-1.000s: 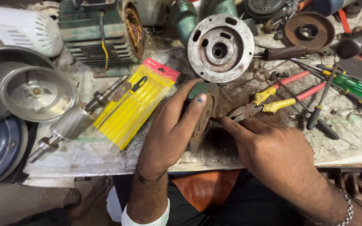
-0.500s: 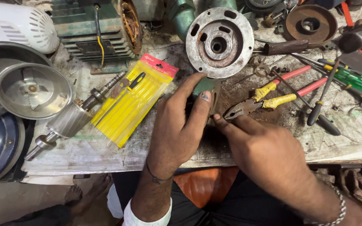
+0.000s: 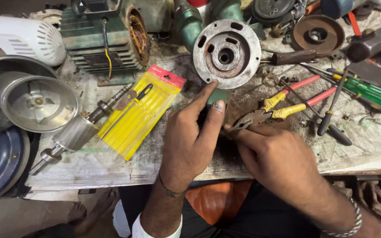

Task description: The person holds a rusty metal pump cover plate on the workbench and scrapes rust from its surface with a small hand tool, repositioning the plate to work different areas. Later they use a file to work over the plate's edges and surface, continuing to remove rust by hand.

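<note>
Both of our hands are down at the near-middle of the bench, closed in on one small part. Our left hand (image 3: 190,136) curls around a small green-edged piece (image 3: 219,96), thumb and forefinger pinching its far end so that most of it is hidden under the palm. Our right hand (image 3: 274,154) is drawn into a loose fist beside it, fingertips pressed against the right side of that same piece; we cannot tell whether those fingers hold a small tool or only bear on the part.

As for progress, we judge the work to be in the middle of things — the machine is already in pieces. A round metal end cover (image 3: 226,53) lies just beyond our left fingertips, face up, with its bearing seat showing. A rotor with its shaft (image 3: 78,130) lies apart on the left, next to a yellow blister pack of small tools (image 3: 142,114), and a green ribbed motor housing (image 3: 100,46) with copper windings stands at the far left. Nothing looks reassembled yet.

Yellow-and-pink-handled pliers (image 3: 272,110) lie just to the right of our hands, their nose almost touching our right forefinger, and green-handled screwdrivers (image 3: 367,90) rest farther right — all unheld.
</note>
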Demonstrator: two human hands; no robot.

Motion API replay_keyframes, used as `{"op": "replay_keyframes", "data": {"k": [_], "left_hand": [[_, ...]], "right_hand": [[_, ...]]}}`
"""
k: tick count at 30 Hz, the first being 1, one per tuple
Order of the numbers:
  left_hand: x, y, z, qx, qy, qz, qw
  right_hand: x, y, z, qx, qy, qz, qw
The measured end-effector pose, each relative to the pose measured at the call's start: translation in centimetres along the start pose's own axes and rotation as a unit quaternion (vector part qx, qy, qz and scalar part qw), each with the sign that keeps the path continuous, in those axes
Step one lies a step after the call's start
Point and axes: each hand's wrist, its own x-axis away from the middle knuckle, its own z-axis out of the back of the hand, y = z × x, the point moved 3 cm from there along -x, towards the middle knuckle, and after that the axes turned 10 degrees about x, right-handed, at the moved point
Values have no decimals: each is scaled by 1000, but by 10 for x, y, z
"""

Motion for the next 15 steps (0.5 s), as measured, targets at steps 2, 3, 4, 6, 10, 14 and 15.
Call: {"op": "replay_keyframes", "data": {"k": [2, 3, 4, 6, 10, 14, 15], "left_hand": [[1, 0, 1, 3, -4, 14, 1000], [1, 0, 1, 6, -6, 21, 1000], [1, -1, 1, 15, -9, 28, 999], [1, -1, 1, 34, -9, 44, 998], [-1, 0, 0, 7, -3, 11, 1000], [0, -4, 0, 27, -4, 78, 997], [0, -5, 1, 34, -4, 104, 994]], "right_hand": [[5, -4, -3, 66, 4, -15, 998], [6, -5, -3, 100, 5, -22, 995], [6, -6, -3, 87, -3, -10, 996], [4, -8, -4, 61, -19, 17, 998], [-2, -1, 3, 7, 29, 32, 999], [3, -4, -3, 79, 15, 11, 997], [6, -6, -6, 96, 1, 10, 995]]}}
